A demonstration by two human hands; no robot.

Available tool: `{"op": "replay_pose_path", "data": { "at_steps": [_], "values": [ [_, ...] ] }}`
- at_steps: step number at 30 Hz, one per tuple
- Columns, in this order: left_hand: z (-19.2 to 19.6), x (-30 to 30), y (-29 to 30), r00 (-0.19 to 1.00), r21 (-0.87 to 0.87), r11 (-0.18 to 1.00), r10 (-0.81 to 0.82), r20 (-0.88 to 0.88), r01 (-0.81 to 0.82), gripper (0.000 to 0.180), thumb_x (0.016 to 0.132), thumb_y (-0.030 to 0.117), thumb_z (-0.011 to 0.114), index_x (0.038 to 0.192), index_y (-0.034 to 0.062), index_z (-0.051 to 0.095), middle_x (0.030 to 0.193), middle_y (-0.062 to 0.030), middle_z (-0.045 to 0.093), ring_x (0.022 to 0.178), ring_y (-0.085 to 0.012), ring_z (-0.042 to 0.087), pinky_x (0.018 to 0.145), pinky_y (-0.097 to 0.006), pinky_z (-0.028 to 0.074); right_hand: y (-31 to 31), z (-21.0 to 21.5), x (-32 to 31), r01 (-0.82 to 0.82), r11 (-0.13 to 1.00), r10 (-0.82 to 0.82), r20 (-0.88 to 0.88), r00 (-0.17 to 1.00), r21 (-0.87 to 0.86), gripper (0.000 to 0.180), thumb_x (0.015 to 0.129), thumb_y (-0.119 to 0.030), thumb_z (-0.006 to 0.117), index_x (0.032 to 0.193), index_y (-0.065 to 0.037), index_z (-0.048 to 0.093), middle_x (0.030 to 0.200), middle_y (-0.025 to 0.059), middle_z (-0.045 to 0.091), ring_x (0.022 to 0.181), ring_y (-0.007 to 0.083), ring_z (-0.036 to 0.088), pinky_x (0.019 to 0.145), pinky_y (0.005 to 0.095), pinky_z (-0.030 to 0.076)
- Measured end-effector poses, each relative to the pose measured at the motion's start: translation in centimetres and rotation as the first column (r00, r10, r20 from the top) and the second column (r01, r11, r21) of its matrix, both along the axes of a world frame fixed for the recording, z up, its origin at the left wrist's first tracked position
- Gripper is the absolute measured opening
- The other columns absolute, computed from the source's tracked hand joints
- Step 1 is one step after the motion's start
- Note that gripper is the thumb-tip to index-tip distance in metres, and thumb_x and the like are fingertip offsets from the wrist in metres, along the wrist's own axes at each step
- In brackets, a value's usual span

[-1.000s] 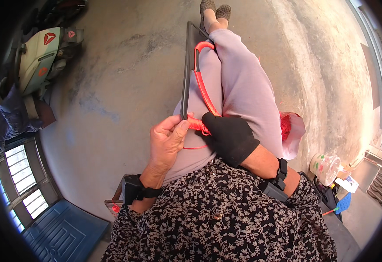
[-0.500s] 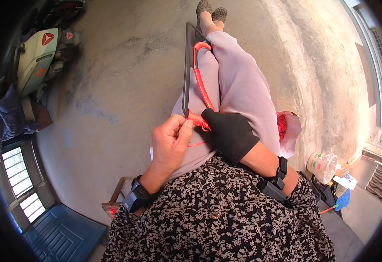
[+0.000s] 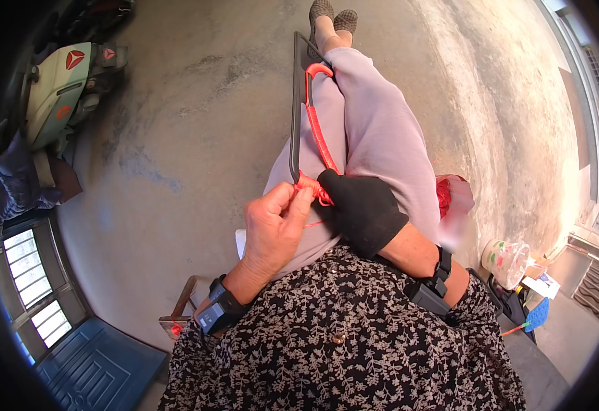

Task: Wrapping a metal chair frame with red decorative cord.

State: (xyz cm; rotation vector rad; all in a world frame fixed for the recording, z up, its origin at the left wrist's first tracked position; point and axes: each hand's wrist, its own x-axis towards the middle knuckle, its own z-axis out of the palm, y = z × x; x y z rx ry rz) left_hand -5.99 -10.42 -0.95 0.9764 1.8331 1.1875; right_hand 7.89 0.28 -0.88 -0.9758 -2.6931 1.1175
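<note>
A black metal frame (image 3: 295,103) lies lengthwise over my lap, its far end by my feet. Red cord (image 3: 321,140) is wound tightly along its curved inner bar and round the near bar between my hands. My bare left hand (image 3: 272,226) pinches the cord with thumb and forefinger at the frame's near left corner. In a black glove, my right hand (image 3: 368,212) is closed round the near part of the wrapped frame, its thumb beside the windings. Small loose loops show between the hands. What lies under the gloved fingers is hidden. A thin strand runs below across my thigh.
A pinkish bag (image 3: 460,205) with red cord inside sits beside my right thigh. Further right are a white plastic tub (image 3: 505,262) and a blue flat piece (image 3: 538,314). A scooter (image 3: 60,96) stands far left, with a dark blue panel (image 3: 101,366) at lower left.
My left hand has shifted slightly to the right, still pinching the cord at the frame's corner. The frame has moved very slightly. My right hand has barely moved.
</note>
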Motion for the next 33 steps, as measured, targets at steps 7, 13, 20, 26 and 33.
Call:
{"op": "replay_pose_path", "data": {
  "at_steps": [7, 13, 20, 26, 33],
  "values": [
    [0.5, -0.1, -0.1, 0.976, 0.053, 0.999, -0.014, 0.217, 0.003, 0.023, 0.098, 0.016, 0.055, 0.085, -0.0008, 0.063, 0.064, 0.0014, 0.053, 0.055, -0.0028, 0.043, 0.046, -0.024, 0.036, 0.2, 1.2, 0.1, 0.048, 0.994, -0.043, 0.053, 0.998, -0.103, 0.013, 0.09, -0.022, 0.058, 0.093, -0.01, 0.058, 0.073, 0.017, 0.064, 0.07, 0.0351, 0.065, 0.06, 0.0434, 0.049],
    [3.6, -2.5, -2.7, 0.559, -0.156, 0.985, 0.084, 0.825, 0.081, 0.024, 0.102, 0.02, 0.046, 0.091, 0.0015, 0.056, 0.059, -0.001, 0.051, 0.043, -0.0076, 0.04, 0.038, -0.019, 0.03, 3.8, 0.8, 3.4, 0.203, 0.442, -0.728, -0.217, 0.65, -0.874, 0.03, 0.098, -0.029, 0.054, 0.104, 0.0, 0.062, 0.073, 0.0025, 0.061, 0.069, 0.0119, 0.06, 0.067, 0.0269, 0.048],
    [3.5, -2.7, -3.1, 0.299, -0.05, 0.997, 0.031, 0.954, 0.056, 0.024, 0.102, 0.02, 0.042, 0.092, 0.0019, 0.055, 0.061, -0.0059, 0.052, 0.042, -0.0099, 0.04, 0.037, -0.02, 0.033, 8.1, 3.1, 5.3, 0.141, 0.269, -0.956, -0.245, 0.164, -0.953, 0.027, 0.1, -0.028, 0.053, 0.108, -0.002, 0.056, 0.079, 0.0027, 0.056, 0.07, 0.0134, 0.054, 0.063, 0.0242, 0.046],
    [3.0, -4.1, -3.9, 0.18, 0.009, 0.985, -0.041, 0.983, 0.172, 0.024, 0.102, 0.021, 0.045, 0.1, 0.0013, 0.059, 0.084, -0.0119, 0.063, 0.065, -0.0127, 0.061, 0.041, -0.019, 0.041, 10.3, 3.9, 7.5, 0.059, 0.454, -0.87, -0.428, 0.244, -0.889, 0.039, 0.101, -0.034, 0.048, 0.116, 0.001, 0.055, 0.094, 0.0106, 0.064, 0.089, 0.0225, 0.063, 0.078, 0.0323, 0.052],
    [6.3, -4.1, 1.6, 0.486, 0.34, 0.938, -0.265, 0.833, -0.071, 0.028, 0.099, 0.017, 0.048, 0.12, -0.0001, 0.056, 0.131, -0.0184, 0.052, 0.122, -0.0278, 0.053, 0.074, -0.031, 0.055, 8.3, 3.8, 3.3, 0.601, 0.799, -0.543, -0.43, 0.721, -0.001, 0.021, 0.096, -0.015, 0.054, 0.105, -0.003, 0.069, 0.096, 0.0092, 0.066, 0.079, 0.0137, 0.063, 0.073, 0.0267, 0.048]
  ]
}}
